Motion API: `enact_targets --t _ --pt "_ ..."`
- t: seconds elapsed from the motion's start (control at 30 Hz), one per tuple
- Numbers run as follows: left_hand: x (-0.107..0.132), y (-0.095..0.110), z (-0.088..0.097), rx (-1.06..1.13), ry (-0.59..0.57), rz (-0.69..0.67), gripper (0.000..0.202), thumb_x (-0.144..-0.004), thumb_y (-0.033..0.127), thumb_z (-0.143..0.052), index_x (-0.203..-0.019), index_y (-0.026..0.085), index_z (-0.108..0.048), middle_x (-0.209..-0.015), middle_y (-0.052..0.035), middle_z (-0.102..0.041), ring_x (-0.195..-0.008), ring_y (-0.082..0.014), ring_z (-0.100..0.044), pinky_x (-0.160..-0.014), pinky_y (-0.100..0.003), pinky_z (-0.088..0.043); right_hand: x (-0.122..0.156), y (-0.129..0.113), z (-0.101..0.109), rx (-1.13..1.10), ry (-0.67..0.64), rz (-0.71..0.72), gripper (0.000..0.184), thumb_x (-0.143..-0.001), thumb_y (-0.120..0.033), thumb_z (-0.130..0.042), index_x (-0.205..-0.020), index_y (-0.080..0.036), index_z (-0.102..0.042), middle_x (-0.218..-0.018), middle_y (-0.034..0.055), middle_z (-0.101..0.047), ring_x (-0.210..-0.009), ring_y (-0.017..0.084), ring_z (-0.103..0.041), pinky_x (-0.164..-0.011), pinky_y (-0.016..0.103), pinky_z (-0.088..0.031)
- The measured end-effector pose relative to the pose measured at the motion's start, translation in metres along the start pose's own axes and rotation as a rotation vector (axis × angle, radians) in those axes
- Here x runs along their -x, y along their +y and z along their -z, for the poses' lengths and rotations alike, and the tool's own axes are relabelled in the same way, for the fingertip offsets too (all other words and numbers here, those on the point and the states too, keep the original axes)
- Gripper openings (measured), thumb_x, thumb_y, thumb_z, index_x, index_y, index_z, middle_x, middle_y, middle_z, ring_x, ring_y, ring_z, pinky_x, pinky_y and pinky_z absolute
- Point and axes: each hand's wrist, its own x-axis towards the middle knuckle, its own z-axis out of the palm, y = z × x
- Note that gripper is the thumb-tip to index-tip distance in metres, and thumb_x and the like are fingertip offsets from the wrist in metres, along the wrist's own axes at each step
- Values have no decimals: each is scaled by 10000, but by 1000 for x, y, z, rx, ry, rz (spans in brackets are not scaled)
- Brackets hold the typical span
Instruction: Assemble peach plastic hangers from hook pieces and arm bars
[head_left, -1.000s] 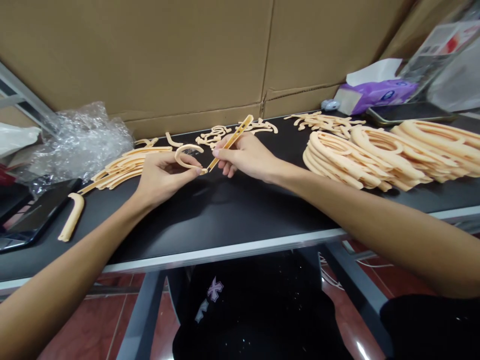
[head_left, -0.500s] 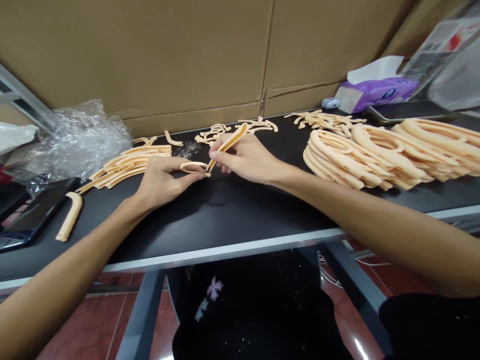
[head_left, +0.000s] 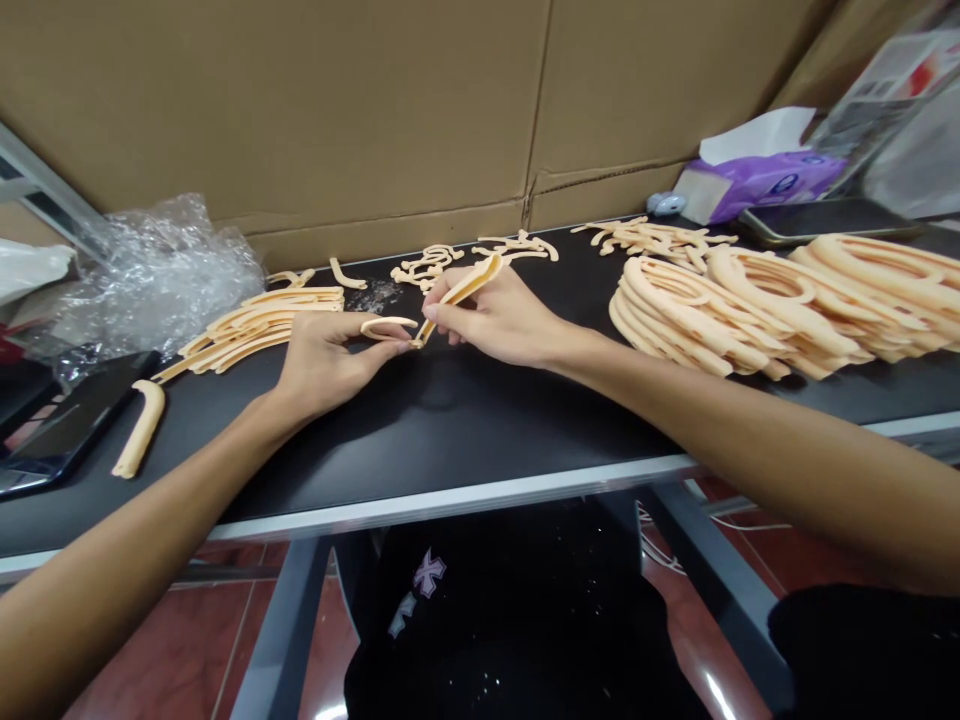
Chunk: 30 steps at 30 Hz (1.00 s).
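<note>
Between thumb and fingers, my left hand (head_left: 330,360) pinches a small curved cream plastic piece (head_left: 388,323) above the black table. My right hand (head_left: 491,315) is closed on a longer cream channel-shaped plastic strip (head_left: 469,283), held at a slant. The strip's lower end meets the curved piece near my left fingertips; the exact joint is too small to make out. Just left of my left hand lies a pile of long cream strips (head_left: 259,325). A lone hooked cream piece (head_left: 141,428) rests near my left forearm.
Stacked cream looped parts (head_left: 697,310) and loose small pieces (head_left: 652,240) lie on the right. More small pieces (head_left: 427,265) sit behind my hands. Bubble wrap (head_left: 176,275) and a dark phone-like device (head_left: 75,420) are left. A purple tissue pack (head_left: 780,183) stands back right, before cardboard (head_left: 360,110).
My right hand and its strip have shifted and tilted slightly, with the strip's upper end a little lower and further right. My left hand stays nearly in place, still pinching the curved piece.
</note>
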Motion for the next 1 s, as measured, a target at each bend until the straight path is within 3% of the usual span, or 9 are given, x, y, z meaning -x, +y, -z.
enact_targets --t 0.47,0.67,1.0 --pt "6 -2 -4 -21 44 1 136 -855 406 -816 -833 284 -871 -870 -12 -852 -780 -231 -779 -775 -356 -592 -1 2 -8 -9 36 -40 163 -932 -185 -552 -793 -180 -637 -785 26 -688 -886 197 -684 -948 384 -537" --pt "7 -4 -4 -53 13 13 150 -882 429 -793 -865 306 -876 -869 -3 -850 -759 -229 -769 -754 -365 -594 0 0 -9 -18 51 -62 142 -927 -186 -566 -813 -170 -650 -859 46 -722 -907 198 -691 -907 354 -534" --pt "6 -2 -6 -86 33 -54 153 -882 383 -768 -849 279 -875 -825 1 -844 -673 -196 -740 -648 -316 -538 -1 -5 -10 15 47 -101 177 -926 -132 -545 -783 -164 -644 -772 15 -674 -810 163 -656 -817 290 -493"
